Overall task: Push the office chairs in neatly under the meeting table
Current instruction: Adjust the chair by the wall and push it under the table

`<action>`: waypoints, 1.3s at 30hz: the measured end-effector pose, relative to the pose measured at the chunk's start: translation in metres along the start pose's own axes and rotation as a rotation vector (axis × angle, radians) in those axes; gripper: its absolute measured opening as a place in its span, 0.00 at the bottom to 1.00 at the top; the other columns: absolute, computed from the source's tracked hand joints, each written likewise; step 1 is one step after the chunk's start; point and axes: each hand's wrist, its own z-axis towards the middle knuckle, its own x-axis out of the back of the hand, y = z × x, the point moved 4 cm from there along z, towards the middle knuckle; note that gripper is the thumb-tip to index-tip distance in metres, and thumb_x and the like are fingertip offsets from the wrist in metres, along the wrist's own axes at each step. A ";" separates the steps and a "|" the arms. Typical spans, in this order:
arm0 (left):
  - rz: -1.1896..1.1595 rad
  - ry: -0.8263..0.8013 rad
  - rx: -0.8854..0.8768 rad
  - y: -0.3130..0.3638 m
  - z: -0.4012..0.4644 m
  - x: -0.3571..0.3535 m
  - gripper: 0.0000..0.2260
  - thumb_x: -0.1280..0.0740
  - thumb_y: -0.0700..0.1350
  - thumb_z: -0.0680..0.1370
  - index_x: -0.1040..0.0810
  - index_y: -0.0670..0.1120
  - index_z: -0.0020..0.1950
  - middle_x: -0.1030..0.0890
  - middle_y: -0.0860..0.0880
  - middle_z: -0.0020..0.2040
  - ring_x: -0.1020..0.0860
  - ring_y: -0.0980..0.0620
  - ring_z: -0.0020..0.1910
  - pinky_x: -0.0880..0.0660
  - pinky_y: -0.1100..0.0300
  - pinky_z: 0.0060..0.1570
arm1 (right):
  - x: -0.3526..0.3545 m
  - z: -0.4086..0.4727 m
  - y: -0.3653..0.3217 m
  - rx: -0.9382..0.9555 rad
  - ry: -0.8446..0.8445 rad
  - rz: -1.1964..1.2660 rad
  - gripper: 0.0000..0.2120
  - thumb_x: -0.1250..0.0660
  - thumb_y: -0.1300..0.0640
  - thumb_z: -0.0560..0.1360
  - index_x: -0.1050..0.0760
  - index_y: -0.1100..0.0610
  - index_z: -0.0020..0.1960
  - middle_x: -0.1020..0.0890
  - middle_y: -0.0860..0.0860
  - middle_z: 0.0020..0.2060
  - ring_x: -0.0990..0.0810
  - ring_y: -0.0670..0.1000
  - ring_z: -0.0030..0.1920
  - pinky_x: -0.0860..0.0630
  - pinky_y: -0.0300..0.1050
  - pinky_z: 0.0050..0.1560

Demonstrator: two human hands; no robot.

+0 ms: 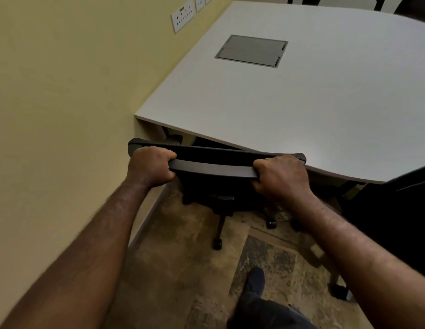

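A black office chair (214, 168) stands at the near edge of the white meeting table (301, 103), its seat tucked under the top and its backrest close against the table edge. My left hand (151, 166) grips the left end of the backrest's top bar. My right hand (281, 178) grips the right end of the same bar. The chair's star base and castors (217, 243) show below on the floor. A second black chair (396, 210) stands to the right, partly out of view.
A yellow wall (64, 115) runs close along the left, with sockets (183, 16) above the table. A grey cable hatch (252, 51) is set in the tabletop. More dark chairs (309, 0) stand on the far side. My foot (254, 281) rests on patterned carpet.
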 end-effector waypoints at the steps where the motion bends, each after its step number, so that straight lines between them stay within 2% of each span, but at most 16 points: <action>1: 0.004 0.001 -0.001 -0.003 0.005 -0.002 0.08 0.26 0.45 0.60 0.24 0.48 0.31 0.25 0.49 0.27 0.25 0.42 0.28 0.38 0.61 0.30 | -0.001 0.005 0.000 -0.001 0.001 0.001 0.14 0.27 0.48 0.60 0.31 0.52 0.28 0.28 0.48 0.19 0.28 0.54 0.20 0.43 0.40 0.29; 4: -0.001 -0.004 0.007 -0.012 0.021 -0.007 0.08 0.26 0.44 0.60 0.25 0.48 0.31 0.25 0.49 0.26 0.25 0.42 0.27 0.37 0.61 0.29 | -0.007 0.021 0.002 0.006 -0.003 0.007 0.13 0.27 0.48 0.61 0.31 0.52 0.29 0.26 0.48 0.21 0.26 0.55 0.21 0.42 0.41 0.29; 9: -0.004 0.007 -0.005 -0.024 0.042 -0.013 0.07 0.27 0.45 0.59 0.24 0.47 0.31 0.25 0.49 0.26 0.25 0.42 0.27 0.37 0.61 0.30 | -0.015 0.042 0.006 0.001 0.001 0.036 0.16 0.29 0.48 0.62 0.37 0.50 0.30 0.25 0.49 0.22 0.25 0.55 0.23 0.41 0.42 0.29; 13: -0.016 0.010 -0.007 -0.032 0.057 -0.016 0.09 0.26 0.43 0.60 0.26 0.47 0.30 0.26 0.49 0.25 0.26 0.42 0.26 0.39 0.61 0.29 | -0.018 0.058 0.008 -0.018 -0.016 0.017 0.13 0.28 0.48 0.60 0.31 0.52 0.29 0.26 0.48 0.21 0.26 0.55 0.22 0.42 0.41 0.29; 17: -0.010 -0.010 -0.015 -0.045 0.072 -0.019 0.10 0.25 0.45 0.61 0.26 0.47 0.30 0.25 0.49 0.26 0.25 0.42 0.27 0.38 0.61 0.29 | -0.021 0.073 0.005 -0.058 -0.016 -0.007 0.14 0.27 0.48 0.59 0.31 0.52 0.28 0.26 0.48 0.20 0.26 0.55 0.21 0.45 0.40 0.29; 27: -0.049 -0.016 -0.093 -0.093 0.107 -0.025 0.09 0.25 0.43 0.61 0.26 0.47 0.29 0.26 0.49 0.24 0.26 0.42 0.26 0.38 0.61 0.29 | -0.035 0.108 -0.026 -0.102 -0.020 0.025 0.11 0.31 0.47 0.65 0.28 0.52 0.32 0.22 0.50 0.25 0.23 0.57 0.26 0.40 0.44 0.30; 36: -0.060 0.004 -0.125 -0.128 0.135 -0.035 0.10 0.26 0.42 0.59 0.27 0.47 0.29 0.26 0.48 0.25 0.25 0.41 0.27 0.40 0.61 0.30 | -0.043 0.139 -0.043 -0.151 -0.020 0.026 0.14 0.32 0.48 0.66 0.36 0.51 0.33 0.22 0.51 0.26 0.23 0.58 0.27 0.42 0.44 0.31; 39: -0.068 0.012 -0.137 -0.135 0.144 -0.036 0.12 0.25 0.41 0.59 0.29 0.48 0.28 0.27 0.49 0.25 0.26 0.42 0.27 0.41 0.62 0.30 | -0.046 0.150 -0.046 -0.161 -0.038 0.027 0.12 0.33 0.48 0.66 0.35 0.51 0.33 0.21 0.51 0.27 0.22 0.59 0.28 0.41 0.44 0.30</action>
